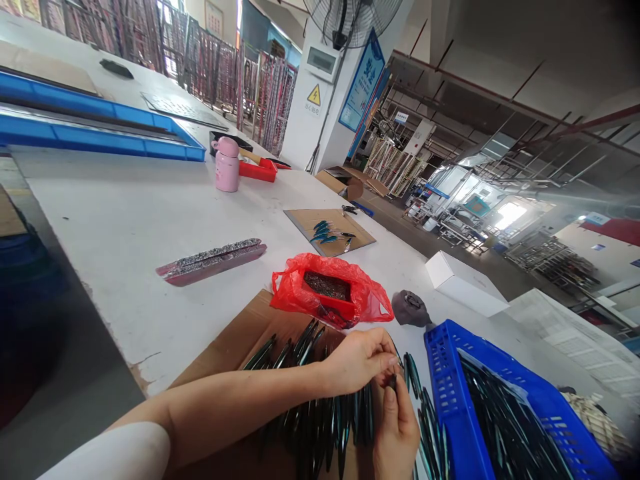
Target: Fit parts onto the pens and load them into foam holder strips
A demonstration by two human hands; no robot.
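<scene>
My left hand [361,359] reaches in from the left, its thumb and fingers pinched together. Right below it, my right hand [397,427] is closed on a small dark piece, which looks like the end of a slim dark item. The fingertips of both hands meet; what the left one pinches is too small to make out. Under my hands, many slim dark glossy pieces [341,427] lie in rows on brown cardboard [225,347]. Just beyond is a red plastic bag [295,283] around a red box of small dark parts. More slim pieces [433,427] lie right of my hands.
A blue crate [447,373] full of dark slim pieces stands at the right. Beyond are a dark grey roll [410,307], a white box [465,283] and a board [305,223] with blue pieces. Foil-like strips [213,262], a pink bottle [227,167] and blue trays [125,137] are farther left.
</scene>
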